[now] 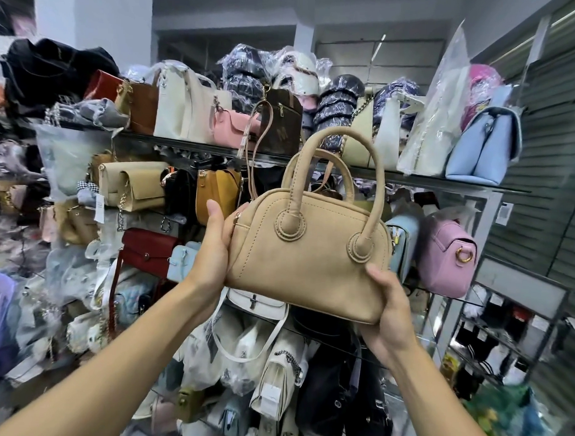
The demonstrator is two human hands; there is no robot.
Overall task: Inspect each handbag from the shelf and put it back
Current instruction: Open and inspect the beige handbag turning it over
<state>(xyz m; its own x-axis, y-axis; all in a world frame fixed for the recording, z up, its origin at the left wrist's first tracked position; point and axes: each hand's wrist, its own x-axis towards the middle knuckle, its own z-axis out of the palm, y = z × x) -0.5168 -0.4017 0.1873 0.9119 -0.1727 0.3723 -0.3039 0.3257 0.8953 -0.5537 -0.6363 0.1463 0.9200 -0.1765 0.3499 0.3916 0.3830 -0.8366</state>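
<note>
Two bare forearms rise from the bottom corners toward the middle. Between them the left hand (213, 251) and the right hand (389, 307) hold a beige handbag (307, 264) up in the air, clear of the shelves behind it.

Left fingers grip the bag's zip end. The thumb stands up along the front edge, the palm presses against the end, and one fingertip shows curling round from behind. Right fingers are hidden under and behind the bag's lower corner at the other end. Only the thumb shows, laid on the front panel just below the base of the nearer handle. The bag is tilted, lower at the right fingers, with both handles (377, 188) standing upright.

Above the fingers runs a glass shelf (427, 181) carrying a pink bag (232, 126), a brown bag (281, 119) and a pale blue bag (477, 152). Beyond the left fingers hang a mustard bag (217, 195) and a dark red bag (148, 250). Outside the right fingers sits a lilac bag (446, 256). Between the wrists, just under the held bag, lies a white bag (257, 306).
</note>
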